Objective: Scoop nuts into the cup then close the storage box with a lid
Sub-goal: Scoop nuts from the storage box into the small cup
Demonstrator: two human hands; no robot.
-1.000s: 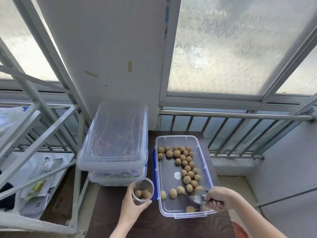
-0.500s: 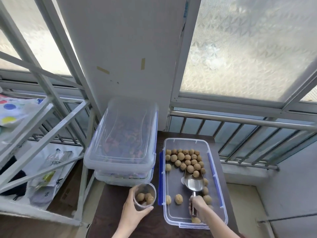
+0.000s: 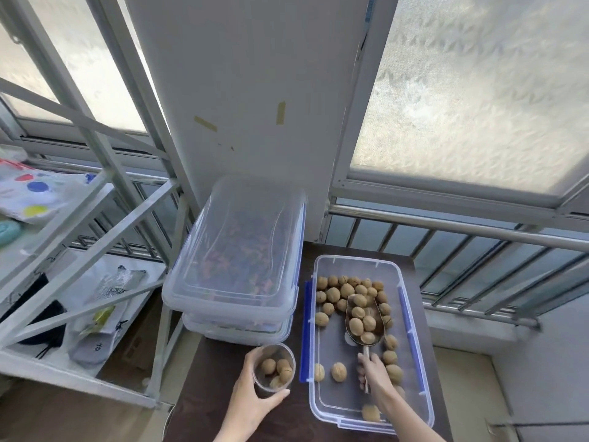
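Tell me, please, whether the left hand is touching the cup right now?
Touching. The head view shows the left hand wrapped around the clear cup, thumb and fingers pressed against its side while it stands on the table.

- The open storage box (image 3: 325, 406) sits on the right of the table (image 3: 204, 409), nuts (image 3: 333, 295) gathered at its far end.
- The scoop (image 3: 363, 320) lies in the box with several nuts in its bowl.
- The cup (image 3: 274, 366) stands just left of the box.
- Two stacked lidded boxes (image 3: 236, 250) sit behind the cup.
- A rack (image 3: 79, 224) stands further left.
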